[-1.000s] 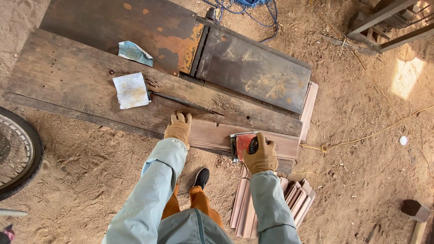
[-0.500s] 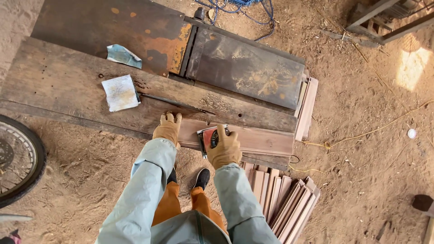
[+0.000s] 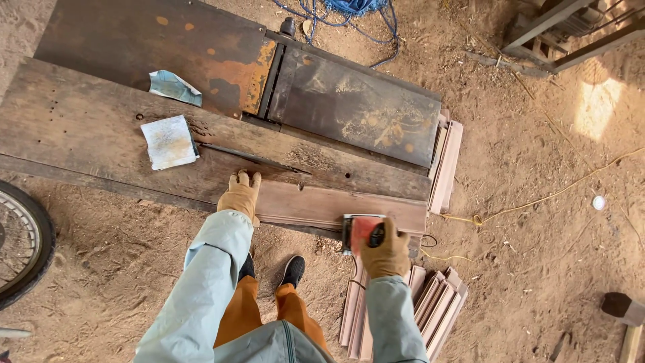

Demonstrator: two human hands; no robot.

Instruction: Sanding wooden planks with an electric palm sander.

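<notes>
My left hand (image 3: pixel 239 195), in a tan work glove, presses flat on the left end of a reddish wooden slat (image 3: pixel 316 203) that lies along the near edge of a weathered plank bench (image 3: pixel 87 138). My right hand (image 3: pixel 384 252), also gloved, grips a red hand-held sander (image 3: pixel 359 230) that sits on the slat's near edge toward its right end. Both my arms wear pale blue-grey sleeves.
Two sandpaper sheets (image 3: pixel 168 141) (image 3: pixel 173 87) lie on the bench's left part. Rusty metal plates (image 3: pixel 349 104) lie behind it. Slat stacks rest on the sand below (image 3: pixel 430 306) and at the bench's right end (image 3: pixel 447 165). A bicycle wheel (image 3: pixel 20 249) is at left, a yellow cord (image 3: pixel 537 200) at right.
My right hand slid the sander left along the slat to near my left hand, then back to the right end. My left hand stayed pressed on the slat.
</notes>
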